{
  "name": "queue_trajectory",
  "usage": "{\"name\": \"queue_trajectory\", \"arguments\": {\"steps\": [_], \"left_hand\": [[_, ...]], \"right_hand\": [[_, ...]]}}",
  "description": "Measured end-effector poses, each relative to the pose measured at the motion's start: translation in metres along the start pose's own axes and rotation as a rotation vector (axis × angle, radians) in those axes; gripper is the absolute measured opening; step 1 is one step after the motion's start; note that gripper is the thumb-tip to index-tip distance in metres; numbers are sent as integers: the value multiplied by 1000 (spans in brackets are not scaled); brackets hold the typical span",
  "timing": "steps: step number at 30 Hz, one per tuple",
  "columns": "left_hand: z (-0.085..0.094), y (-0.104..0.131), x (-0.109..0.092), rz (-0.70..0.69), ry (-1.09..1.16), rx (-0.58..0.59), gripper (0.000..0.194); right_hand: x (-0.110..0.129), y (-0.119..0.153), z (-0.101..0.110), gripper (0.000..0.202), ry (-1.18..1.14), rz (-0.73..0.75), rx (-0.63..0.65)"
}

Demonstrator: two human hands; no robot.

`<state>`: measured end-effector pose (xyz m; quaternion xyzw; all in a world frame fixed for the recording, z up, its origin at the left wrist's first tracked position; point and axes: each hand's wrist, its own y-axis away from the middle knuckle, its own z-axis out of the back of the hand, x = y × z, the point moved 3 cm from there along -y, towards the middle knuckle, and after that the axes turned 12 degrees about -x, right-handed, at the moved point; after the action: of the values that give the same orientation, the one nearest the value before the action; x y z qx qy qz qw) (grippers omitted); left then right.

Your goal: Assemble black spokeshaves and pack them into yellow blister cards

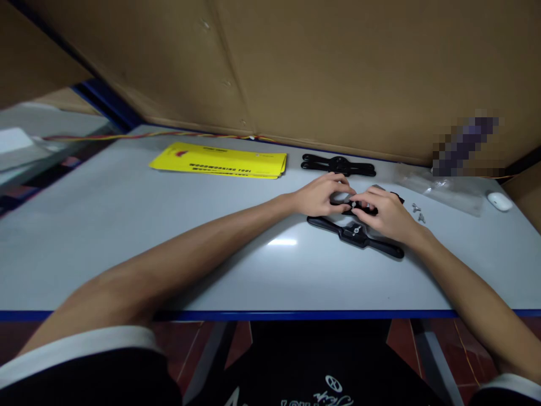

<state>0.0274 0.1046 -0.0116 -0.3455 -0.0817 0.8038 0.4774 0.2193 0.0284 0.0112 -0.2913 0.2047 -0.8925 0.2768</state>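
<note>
Both hands meet over a black two-handled tool (372, 209) lying on the table. My left hand (323, 195) has its fingers closed on the tool's left side and middle. The fingertips of my right hand (382, 211) pinch a small silver screw (354, 205) at the tool's centre. Just in front lies a second black tool (355, 234) with a silver wing screw on its middle. Behind the hands, more black tools (338, 164) lie side by side. Part of the held tool is hidden under the fingers.
Yellow printed cards (220, 161) are stacked at the back left. Small silver wing screws (418, 213) lie right of my right hand. A clear plastic bag (448, 192) and a white mouse-like case (500, 201) are at the right. A brown board stands behind the table (236, 276).
</note>
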Motion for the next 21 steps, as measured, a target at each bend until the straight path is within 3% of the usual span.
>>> {"name": "queue_trajectory", "arguments": {"steps": [4, 9, 21], "left_hand": [[-1, 0, 1, -4, -7, 3, 45], [-2, 0, 3, -8, -14, 0, 49], [-2, -1, 3, -15, -2, -3, 47]], "right_hand": [[-5, 0, -3, 12, -24, -49, -49], [-8, 1, -6, 15, -43, -72, -97], [-2, 2, -4, 15, -78, -52, -15]]}}
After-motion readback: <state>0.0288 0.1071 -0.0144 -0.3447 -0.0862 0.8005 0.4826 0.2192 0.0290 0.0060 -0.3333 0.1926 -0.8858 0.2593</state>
